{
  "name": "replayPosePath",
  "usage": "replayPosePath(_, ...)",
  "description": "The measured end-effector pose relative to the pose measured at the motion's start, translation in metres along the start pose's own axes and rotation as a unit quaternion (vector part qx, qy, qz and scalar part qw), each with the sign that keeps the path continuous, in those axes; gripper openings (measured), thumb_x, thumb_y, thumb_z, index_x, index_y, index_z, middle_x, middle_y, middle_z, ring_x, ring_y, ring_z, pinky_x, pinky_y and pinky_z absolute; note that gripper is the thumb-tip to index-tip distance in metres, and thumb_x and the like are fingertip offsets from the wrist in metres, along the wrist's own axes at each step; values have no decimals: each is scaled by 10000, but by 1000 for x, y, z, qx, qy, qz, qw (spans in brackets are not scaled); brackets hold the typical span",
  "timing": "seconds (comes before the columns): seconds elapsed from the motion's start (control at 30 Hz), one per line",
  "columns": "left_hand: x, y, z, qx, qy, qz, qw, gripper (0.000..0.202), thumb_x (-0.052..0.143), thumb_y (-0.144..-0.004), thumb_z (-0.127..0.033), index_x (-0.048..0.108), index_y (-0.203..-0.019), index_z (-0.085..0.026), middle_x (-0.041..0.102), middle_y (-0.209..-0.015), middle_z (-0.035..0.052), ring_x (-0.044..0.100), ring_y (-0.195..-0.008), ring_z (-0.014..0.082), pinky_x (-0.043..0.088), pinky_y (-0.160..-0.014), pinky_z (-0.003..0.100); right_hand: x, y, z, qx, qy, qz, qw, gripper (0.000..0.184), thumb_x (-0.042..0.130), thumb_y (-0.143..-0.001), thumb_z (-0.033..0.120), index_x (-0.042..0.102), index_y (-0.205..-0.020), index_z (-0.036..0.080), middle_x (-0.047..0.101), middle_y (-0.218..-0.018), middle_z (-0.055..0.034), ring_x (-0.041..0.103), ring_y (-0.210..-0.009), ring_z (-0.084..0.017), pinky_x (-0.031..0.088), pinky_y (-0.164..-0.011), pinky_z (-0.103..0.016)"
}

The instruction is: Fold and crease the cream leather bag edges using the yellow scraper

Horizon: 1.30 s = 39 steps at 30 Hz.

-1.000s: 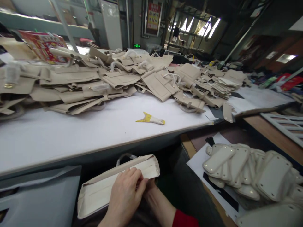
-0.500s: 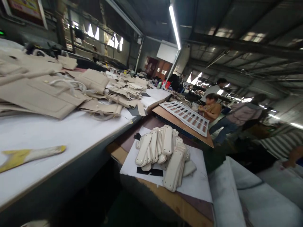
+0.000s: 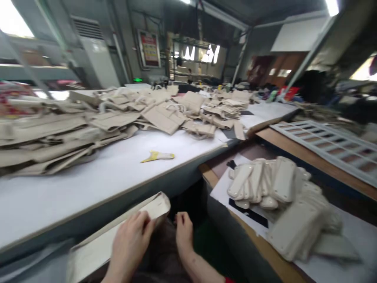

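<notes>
My left hand grips the top edge of a cream bag panel, fingers curled over it near its right end. The panel lies across my lap, below the front edge of the white table. My right hand is a little to the right of the panel's end, apart from it. Its fingers are loosely bent and I see nothing in them. The picture is smeared by motion.
A long heap of beige bag pieces covers the back of the table. A yellow-tipped tool lies alone on the white top. At my right, cream oblong pieces are stacked on a low bench. Behind them lies a white grid frame.
My view swung right toward other people, then back down. My right hand, earlier under the panel's end, now sits apart from it. My left hand stays on the panel.
</notes>
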<state>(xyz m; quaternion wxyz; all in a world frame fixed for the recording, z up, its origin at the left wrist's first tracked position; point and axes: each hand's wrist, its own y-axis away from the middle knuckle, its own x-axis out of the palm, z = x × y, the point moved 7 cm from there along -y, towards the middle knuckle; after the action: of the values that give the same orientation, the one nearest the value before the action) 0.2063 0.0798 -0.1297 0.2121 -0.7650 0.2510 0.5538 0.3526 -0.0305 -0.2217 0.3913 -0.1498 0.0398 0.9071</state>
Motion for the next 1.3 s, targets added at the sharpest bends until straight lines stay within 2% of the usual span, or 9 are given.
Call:
replayPosePath(0.07, -8, 7, 1, -16, -18, -6, 1000, 229, 424, -946, -276, 534, -752, -222, 636, -826, 31, 621, -847, 220, 424, -735, 320, 8, 15, 17, -53, -11, 19, 998, 313, 353, -1016, 324, 631, -1059, 186, 651, -1040, -95, 622, -984, -228, 527, -904, -417)
replayPosePath(0.13, -12, 7, -4, -27, -18, -16, 999, 209, 427, -945, -258, 532, -768, -219, 634, -847, 33, 610, -872, 224, 410, -751, 324, 5, 28, 46, -183, 18, 47, 982, 319, 379, -996, 224, 573, -1249, 216, 587, -1250, -101, 537, -1194, -241, 462, -1032, -429)
replayPosePath(0.23, -14, 7, -8, -38, -18, -27, 999, 203, 426, -945, -242, 545, -782, -215, 633, -856, 34, 597, -871, 229, 391, -751, 336, 8, 45, 83, -374, 130, 85, 914, 514, 422, -945, 91, 404, -1446, 202, 510, -1383, -114, 421, -1333, -256, 434, -1084, -458)
replayPosePath(0.3, -14, 8, -8, -40, -19, -32, 999, 202, 424, -940, -221, 555, -786, -213, 635, -862, 36, 589, -868, 230, 381, -754, 345, 18, 46, 90, -416, 200, 87, 883, 568, 461, -923, 73, 363, -1473, 171, 517, -1385, -130, 409, -1345, -273, 441, -1078, -490)
replayPosePath(0.5, -17, 13, -4, -54, 10, -56, 997, 193, 431, -930, -194, 562, -789, -204, 622, -852, 42, 565, -858, 238, 379, -774, 365, 40, 42, 82, -448, 276, 57, 849, 598, 496, -927, 106, 318, -1496, 147, 534, -1384, -153, 456, -1316, -299, 475, -1028, -536)
replayPosePath(0.63, -23, 23, 5, -87, 58, -93, 990, 133, 472, -921, -191, 569, -829, -197, 608, -862, 40, 553, -864, 233, 376, -788, 366, 43, 45, 80, -454, 267, 54, 849, 592, 495, -942, 140, 307, -1504, 161, 519, -1392, -159, 455, -1312, -308, 467, -1018, -549)
replayPosePath(0.87, -30, 42, 22, -117, 65, -110, 985, 169, 481, -932, -195, 584, -797, -201, 612, -855, 32, 525, -871, 236, 348, -809, 399, 60, 58, 87, -459, 225, 50, 858, 504, 481, -966, 184, 392, -1462, 154, 569, -1288, -178, 488, -1251, -329, 498, -950, -527)
replayPosePath(1.07, -31, 54, 38, -132, 67, -127, 981, 156, 507, -922, -199, 574, -781, -199, 604, -845, 29, 510, -861, 236, 340, -818, 414, 77, 70, 93, -474, 215, 71, 851, 389, 475, -970, 172, 511, -1349, 91, 572, -1267, -186, 483, -1242, -316, 503, -952, -498)
replayPosePath(1.3, -40, 77, 59, -146, 100, -185, 967, 138, 530, -911, -213, 597, -790, -206, 614, -840, 24, 535, -871, 229, 321, -922, 454, 94, 86, 105, -496, 205, 98, 838, 377, 460, -966, 153, 525, -1329, 73, 575, -1265, -182, 475, -1253, -304, 475, -986, -494)
